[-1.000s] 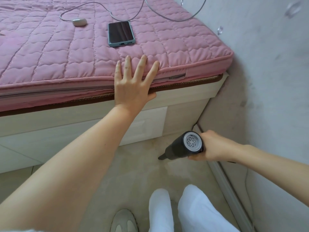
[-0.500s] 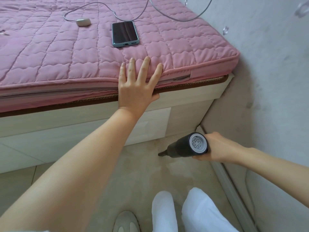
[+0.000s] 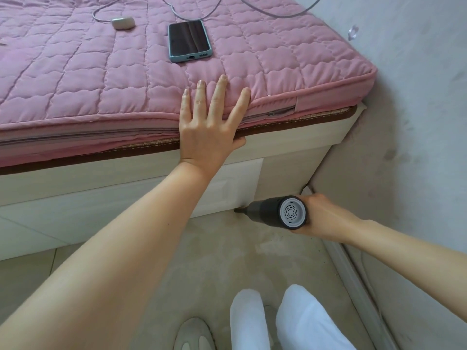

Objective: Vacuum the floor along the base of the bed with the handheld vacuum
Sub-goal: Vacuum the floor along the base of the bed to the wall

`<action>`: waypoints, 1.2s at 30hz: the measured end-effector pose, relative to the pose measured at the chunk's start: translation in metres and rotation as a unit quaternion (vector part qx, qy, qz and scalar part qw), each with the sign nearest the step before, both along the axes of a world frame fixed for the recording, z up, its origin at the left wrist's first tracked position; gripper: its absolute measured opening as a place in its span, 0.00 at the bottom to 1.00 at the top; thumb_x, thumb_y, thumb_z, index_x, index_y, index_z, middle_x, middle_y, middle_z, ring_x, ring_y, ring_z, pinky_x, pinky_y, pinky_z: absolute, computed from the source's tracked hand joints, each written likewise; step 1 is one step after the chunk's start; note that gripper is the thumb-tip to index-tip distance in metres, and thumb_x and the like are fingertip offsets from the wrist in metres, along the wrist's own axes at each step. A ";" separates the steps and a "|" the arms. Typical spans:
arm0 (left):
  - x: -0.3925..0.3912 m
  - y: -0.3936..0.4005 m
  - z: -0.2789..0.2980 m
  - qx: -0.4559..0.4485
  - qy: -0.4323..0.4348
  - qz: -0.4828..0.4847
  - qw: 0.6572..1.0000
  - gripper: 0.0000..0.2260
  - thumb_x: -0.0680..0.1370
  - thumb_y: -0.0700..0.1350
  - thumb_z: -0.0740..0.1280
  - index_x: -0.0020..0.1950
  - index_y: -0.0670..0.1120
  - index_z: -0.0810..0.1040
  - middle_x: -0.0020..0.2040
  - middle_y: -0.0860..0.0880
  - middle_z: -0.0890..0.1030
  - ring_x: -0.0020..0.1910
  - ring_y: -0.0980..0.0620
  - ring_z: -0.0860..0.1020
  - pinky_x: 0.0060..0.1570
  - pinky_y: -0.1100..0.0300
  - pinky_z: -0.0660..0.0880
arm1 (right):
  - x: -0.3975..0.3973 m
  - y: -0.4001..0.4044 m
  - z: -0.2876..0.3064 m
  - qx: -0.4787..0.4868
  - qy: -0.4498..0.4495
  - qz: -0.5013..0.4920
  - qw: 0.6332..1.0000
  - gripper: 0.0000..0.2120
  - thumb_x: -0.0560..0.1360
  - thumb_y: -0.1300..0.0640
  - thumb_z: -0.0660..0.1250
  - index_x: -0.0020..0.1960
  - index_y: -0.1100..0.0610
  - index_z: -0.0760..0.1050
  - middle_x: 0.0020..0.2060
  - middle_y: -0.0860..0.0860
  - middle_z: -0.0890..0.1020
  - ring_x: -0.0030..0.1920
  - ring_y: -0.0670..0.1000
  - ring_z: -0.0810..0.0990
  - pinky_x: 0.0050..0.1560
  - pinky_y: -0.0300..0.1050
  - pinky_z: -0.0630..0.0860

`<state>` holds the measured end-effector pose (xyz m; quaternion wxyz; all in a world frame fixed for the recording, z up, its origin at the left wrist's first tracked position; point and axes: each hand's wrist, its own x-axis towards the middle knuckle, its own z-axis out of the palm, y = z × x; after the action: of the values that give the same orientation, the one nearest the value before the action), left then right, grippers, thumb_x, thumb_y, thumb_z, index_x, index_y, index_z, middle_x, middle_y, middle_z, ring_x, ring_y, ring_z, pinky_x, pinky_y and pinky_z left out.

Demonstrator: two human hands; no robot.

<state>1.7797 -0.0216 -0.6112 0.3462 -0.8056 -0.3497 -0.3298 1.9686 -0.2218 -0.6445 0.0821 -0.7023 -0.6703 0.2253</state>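
Note:
A dark grey handheld vacuum with a pale round vented end is gripped by my right hand. Its thin nozzle tip meets the seam where the pale wooden bed base joins the beige floor, near the bed's right corner. My left hand lies flat with its fingers spread on the edge of the pink quilted mattress.
A phone, a small white device and cables lie on the mattress. A grey wall and its skirting strip close in on the right. My shoe and white trouser legs are at the bottom.
My right hand has pushed the vacuum forward, and its nozzle now reaches the foot of the bed base. My left hand stays flat on the mattress edge.

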 end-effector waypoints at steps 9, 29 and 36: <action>0.001 -0.001 0.001 -0.003 -0.009 -0.006 1.000 0.41 0.64 0.64 0.74 0.75 0.54 0.69 0.70 0.40 0.75 0.66 0.32 0.75 0.65 0.33 0.71 | 0.000 0.001 0.000 -0.006 -0.001 0.000 1.000 0.17 0.68 0.47 0.72 0.54 0.45 0.73 0.43 0.41 0.81 0.46 0.47 0.81 0.42 0.40 0.76; 0.001 -0.001 0.000 -0.009 -0.011 -0.002 1.000 0.42 0.64 0.64 0.75 0.75 0.54 0.68 0.70 0.40 0.76 0.66 0.32 0.75 0.65 0.34 0.71 | 0.007 -0.001 0.007 -0.008 -0.031 0.000 0.999 0.15 0.69 0.45 0.71 0.52 0.44 0.72 0.39 0.42 0.79 0.44 0.49 0.80 0.38 0.38 0.72; 0.001 -0.002 0.000 -0.007 -0.011 -0.002 1.000 0.41 0.64 0.64 0.74 0.75 0.54 0.69 0.70 0.40 0.76 0.66 0.33 0.75 0.65 0.34 0.72 | 0.009 -0.005 0.013 -0.011 -0.025 0.007 1.000 0.14 0.69 0.46 0.72 0.44 0.39 0.66 0.37 0.41 0.76 0.43 0.49 0.79 0.34 0.34 0.67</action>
<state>1.7803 -0.0235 -0.6113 0.3362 -0.8049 -0.3539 -0.3375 1.9775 -0.2266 -0.6314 0.0557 -0.7041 -0.6743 0.2157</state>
